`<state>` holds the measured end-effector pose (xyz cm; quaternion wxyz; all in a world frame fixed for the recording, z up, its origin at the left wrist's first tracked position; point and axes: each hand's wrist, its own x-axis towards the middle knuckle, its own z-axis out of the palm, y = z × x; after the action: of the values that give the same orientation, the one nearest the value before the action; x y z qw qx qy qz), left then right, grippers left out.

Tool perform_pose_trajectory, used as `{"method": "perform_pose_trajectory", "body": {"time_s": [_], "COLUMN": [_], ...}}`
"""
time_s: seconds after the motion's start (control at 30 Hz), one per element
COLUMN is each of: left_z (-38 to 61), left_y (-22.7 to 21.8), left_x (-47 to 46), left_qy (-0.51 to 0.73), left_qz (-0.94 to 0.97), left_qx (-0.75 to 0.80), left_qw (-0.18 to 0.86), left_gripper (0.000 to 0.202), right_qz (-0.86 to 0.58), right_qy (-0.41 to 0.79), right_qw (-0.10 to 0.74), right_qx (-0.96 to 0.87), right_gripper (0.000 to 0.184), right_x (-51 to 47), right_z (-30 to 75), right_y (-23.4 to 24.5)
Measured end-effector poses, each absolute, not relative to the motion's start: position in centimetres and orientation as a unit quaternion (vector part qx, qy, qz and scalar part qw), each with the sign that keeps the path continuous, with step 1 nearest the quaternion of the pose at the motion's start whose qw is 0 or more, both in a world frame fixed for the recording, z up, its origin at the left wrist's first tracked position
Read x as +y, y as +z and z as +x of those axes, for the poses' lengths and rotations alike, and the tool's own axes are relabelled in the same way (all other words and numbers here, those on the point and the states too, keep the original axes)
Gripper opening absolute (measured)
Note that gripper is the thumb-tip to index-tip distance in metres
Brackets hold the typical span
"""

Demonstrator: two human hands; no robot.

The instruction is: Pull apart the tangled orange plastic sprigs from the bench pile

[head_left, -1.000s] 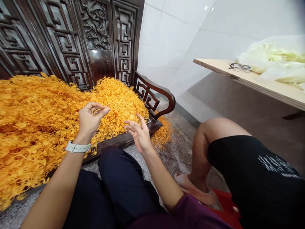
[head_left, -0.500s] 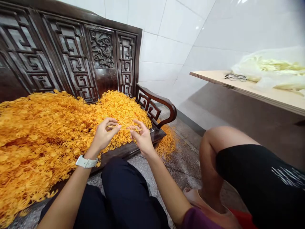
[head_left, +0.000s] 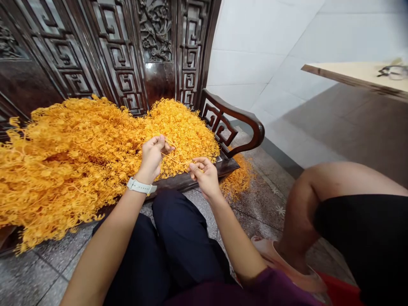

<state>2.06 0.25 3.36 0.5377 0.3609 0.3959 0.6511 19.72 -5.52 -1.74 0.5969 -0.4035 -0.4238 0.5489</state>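
My left hand (head_left: 153, 154), with a pale watch on its wrist, is closed in a pinch in front of the orange heap. A thin orange plastic strand (head_left: 181, 160) stretches from near it toward my right hand (head_left: 205, 175). My right hand sits lower and to the right, its thumb and forefinger pinched on the strand's end. Behind both hands lies a big heap of orange plastic flower-like pieces (head_left: 95, 144) with thin curly arms. Fingers and the matching orange background hide the strand's exact shape.
The heap rests on a dark carved wooden bench (head_left: 161, 80) with a curved armrest (head_left: 245, 123). More orange pieces (head_left: 240, 178) lie on the floor beside it. Another person's bent leg (head_left: 306, 199) is at my right. Glasses (head_left: 393, 72) lie on a board (head_left: 350, 74) at upper right.
My hands have moved apart: the left is now higher than the right, and the strand runs between them. The view has shifted down and left, taking the bag on the board out of sight.
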Motion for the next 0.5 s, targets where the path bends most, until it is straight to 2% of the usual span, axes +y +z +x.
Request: {"method": "perform_pose_trajectory", "body": {"time_s": [0.17, 0.33, 0.4, 0.5], "left_z": [2.0, 1.2, -0.9, -5.4], "left_y": [3.6, 4.3, 4.7, 4.9], "left_x": [0.5, 1.2, 2.0, 3.3], "left_qy": [0.667, 0.661, 0.681, 0.749], "left_qz": [0.245, 0.177, 0.163, 0.144], "left_qx": [0.399, 0.416, 0.415, 0.401], "left_qw": [0.579, 0.599, 0.581, 0.507], "left_gripper": [0.025, 0.023, 0.026, 0.034], "right_qz": [-0.376, -0.380, -0.377, -0.350], "right_qy": [0.588, 0.587, 0.600, 0.596], "right_qw": [0.566, 0.531, 0.477, 0.327], "right_qx": [-0.439, -0.479, -0.520, -0.645], "right_gripper": [0.040, 0.035, 0.033, 0.034], "right_x": [-8.1, -11.9, -14.3, -17.2], "right_z": [17.1, 15.7, 16.1, 17.5], "right_y": [-1.9, 0.0, 0.5, 0.8]}}
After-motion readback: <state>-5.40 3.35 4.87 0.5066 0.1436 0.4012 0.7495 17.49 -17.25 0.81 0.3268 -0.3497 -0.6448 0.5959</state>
